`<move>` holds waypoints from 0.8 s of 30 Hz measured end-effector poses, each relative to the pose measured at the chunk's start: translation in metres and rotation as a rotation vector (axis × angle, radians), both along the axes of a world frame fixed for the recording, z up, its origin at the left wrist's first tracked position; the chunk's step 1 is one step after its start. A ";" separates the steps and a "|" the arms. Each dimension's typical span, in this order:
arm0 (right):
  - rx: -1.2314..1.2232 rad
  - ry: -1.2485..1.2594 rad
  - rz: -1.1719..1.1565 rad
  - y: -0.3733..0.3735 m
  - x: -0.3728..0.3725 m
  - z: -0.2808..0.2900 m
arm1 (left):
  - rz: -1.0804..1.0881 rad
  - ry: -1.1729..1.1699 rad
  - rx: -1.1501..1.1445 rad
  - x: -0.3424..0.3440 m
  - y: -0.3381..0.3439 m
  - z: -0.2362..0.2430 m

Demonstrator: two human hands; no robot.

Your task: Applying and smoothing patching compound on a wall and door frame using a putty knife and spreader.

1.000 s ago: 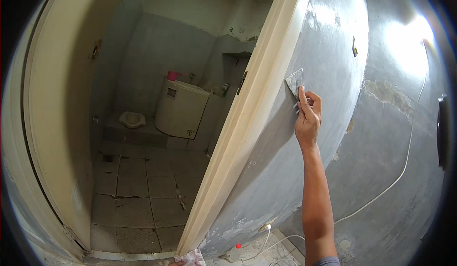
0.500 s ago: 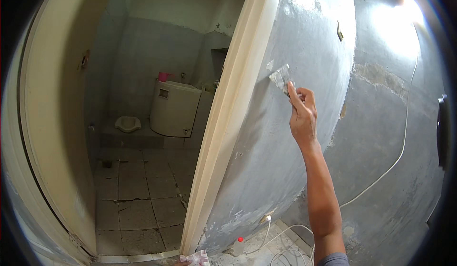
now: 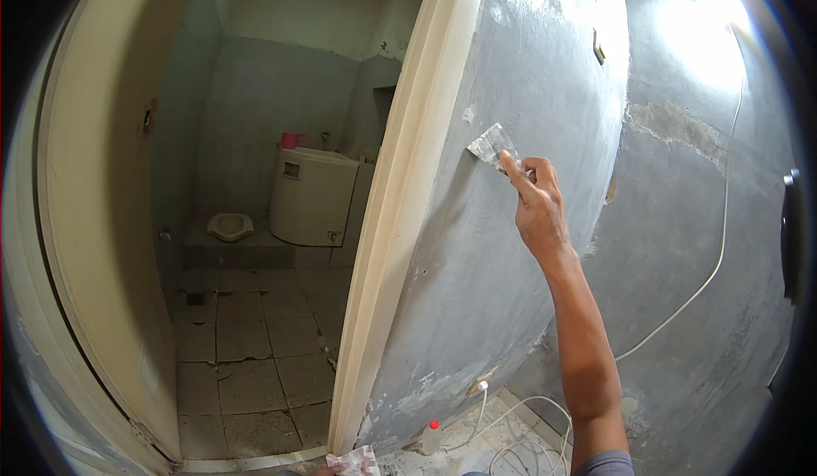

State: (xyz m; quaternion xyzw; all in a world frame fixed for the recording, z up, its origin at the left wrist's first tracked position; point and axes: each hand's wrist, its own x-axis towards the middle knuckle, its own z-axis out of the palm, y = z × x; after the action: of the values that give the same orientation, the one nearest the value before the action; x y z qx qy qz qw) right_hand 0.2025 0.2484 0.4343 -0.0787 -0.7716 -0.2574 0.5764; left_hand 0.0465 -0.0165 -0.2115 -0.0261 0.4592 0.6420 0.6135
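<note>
My right hand (image 3: 541, 208) is closed round the handle of a putty knife (image 3: 492, 147). Its wide, smeared blade lies against or very close to the grey wall (image 3: 477, 246), just below a small pale patch (image 3: 468, 114). At the bottom edge, only a little of my left hand (image 3: 327, 470) shows. It grips a pink-and-white packet (image 3: 356, 462), and most of its fingers are cut off by the frame.
A cream door frame (image 3: 400, 195) borders the wall, with an open door (image 3: 85, 220) at left. Beyond are a squat toilet (image 3: 230, 226) and a water tank (image 3: 313, 199). A red-capped bottle (image 3: 431, 438) and white cable (image 3: 545, 401) are on the floor.
The putty knife has slid slightly down the wall, away from the pale patch, and its blade has tilted a little. The whole view has shifted slightly. My left hand keeps the packet.
</note>
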 end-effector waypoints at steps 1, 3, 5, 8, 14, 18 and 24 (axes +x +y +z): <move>-0.003 0.003 0.008 -0.002 -0.003 0.002 | -0.001 0.020 0.005 -0.002 -0.002 0.001; 0.019 0.033 0.075 -0.008 -0.005 0.014 | -0.030 0.060 0.019 -0.004 0.001 0.001; 0.039 0.043 0.078 -0.011 -0.015 0.030 | -0.053 0.097 0.027 -0.005 0.000 0.000; 0.057 0.045 0.045 -0.018 -0.022 0.030 | -0.055 0.095 0.056 -0.009 -0.006 -0.010; -0.028 -0.015 -0.082 -0.014 0.001 -0.012 | -0.018 0.102 0.057 -0.016 0.002 -0.040; -0.099 0.029 -0.071 -0.029 0.002 0.003 | -0.027 0.121 -0.026 -0.015 0.003 -0.045; -0.105 0.041 -0.142 -0.037 -0.022 0.031 | -0.058 0.123 -0.190 -0.005 -0.002 -0.013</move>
State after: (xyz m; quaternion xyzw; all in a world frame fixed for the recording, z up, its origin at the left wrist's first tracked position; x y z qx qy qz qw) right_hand 0.1807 0.2112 0.4656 -0.1686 -0.7645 -0.2552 0.5674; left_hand 0.0416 -0.0185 -0.2247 -0.0315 0.5552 0.5779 0.5974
